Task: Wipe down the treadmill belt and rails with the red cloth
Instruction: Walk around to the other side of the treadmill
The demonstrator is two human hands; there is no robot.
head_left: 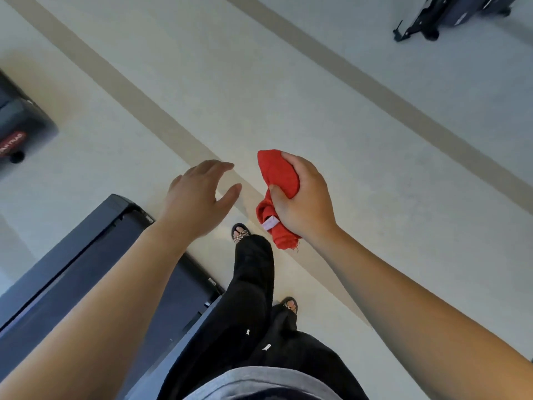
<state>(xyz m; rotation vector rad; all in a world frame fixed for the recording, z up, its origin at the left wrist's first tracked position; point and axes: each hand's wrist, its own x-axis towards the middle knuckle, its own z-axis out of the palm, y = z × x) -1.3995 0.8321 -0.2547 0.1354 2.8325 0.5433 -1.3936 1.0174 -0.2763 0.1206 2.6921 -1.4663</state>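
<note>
Downward view from the head camera over a person standing beside exercise equipment. The right hand grips the red cloth, which is bunched into a wad: the fingers curl over its upper part and the thumb presses into its middle. A frayed lower end of the cloth hangs below the heel of the hand, and a small white tag shows on a fold near the wrist. The cloth is held in the air over the floor, to the right of the treadmill and clear of it.

The left hand is empty, palm down, its fingers loosely extended and slightly spread, the thumb apart from them. It hovers just beside the cloth without touching it. The left forearm crosses above the end of the treadmill, whose dark blue-grey deck and side rail run from the lower left edge toward the centre and finish in a rounded corner cap.

The person wears black trousers and open sandals: one foot is set forward beside the treadmill's end, the other behind it. A grey garment hem fills the bottom edge.

The floor is pale with beige stripes running diagonally. A second dark machine with a red label sits at the left edge; the label's lettering is too blurred to read. A dark wheeled object stands at the upper right, well apart from the person.
</note>
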